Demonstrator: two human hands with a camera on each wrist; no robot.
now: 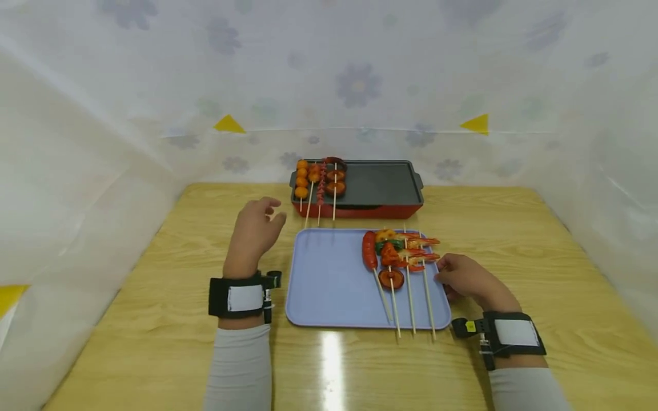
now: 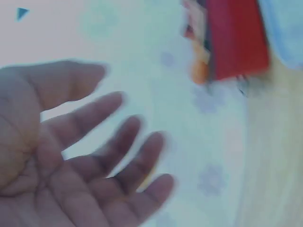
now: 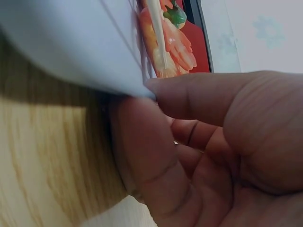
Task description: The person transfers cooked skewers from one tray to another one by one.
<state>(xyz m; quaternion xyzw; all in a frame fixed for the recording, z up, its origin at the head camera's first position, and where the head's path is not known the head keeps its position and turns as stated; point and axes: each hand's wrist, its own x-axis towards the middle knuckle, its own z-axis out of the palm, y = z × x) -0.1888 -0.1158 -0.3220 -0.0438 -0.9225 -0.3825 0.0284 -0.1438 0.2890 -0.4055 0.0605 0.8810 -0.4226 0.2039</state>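
My left hand (image 1: 264, 217) hovers open above the wooden table, left of a blue tray (image 1: 329, 279); the left wrist view shows its fingers (image 2: 118, 156) spread and holding nothing. My right hand (image 1: 449, 277) grips the tray's right edge. In the right wrist view its thumb (image 3: 203, 94) lies on the rim of the tray (image 3: 61, 42) with the fingers curled beneath. On the tray's right half lie several skewers: a sausage (image 1: 369, 249), mixed vegetables with a mushroom (image 1: 390, 278), and shrimp (image 1: 421, 251). Shrimp (image 3: 173, 47) shows close to the thumb.
A red grill pan (image 1: 382, 182) with a black plate stands behind the tray. Three skewers lie on its left side: orange balls (image 1: 302, 180), small red pieces (image 1: 321, 185) and mushrooms (image 1: 335, 177). White floral sheeting walls in the wooden table (image 1: 514, 240) on three sides.
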